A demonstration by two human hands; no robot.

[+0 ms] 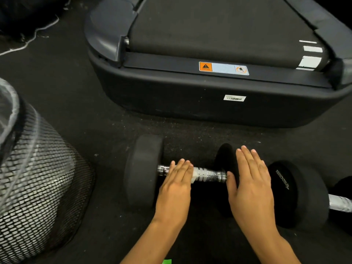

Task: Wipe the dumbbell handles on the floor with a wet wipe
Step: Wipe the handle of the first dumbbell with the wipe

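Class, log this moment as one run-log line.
left hand: flat on wipe, on handle | right hand: flat on dumbbell end | second dumbbell: untouched

Left hand [176,184] flat — dumbbell handle [208,175]

Wet wipe [194,177] mostly hidden beneath left fingers [182,168]; second dumbbell [308,195] cut off beyond right fingers [249,159].

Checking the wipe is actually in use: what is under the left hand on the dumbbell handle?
A white wipe shows at the edge of the left hand, lying over the chrome handle. The straight fingers press on it. How far the wipe extends beneath the palm is covered.
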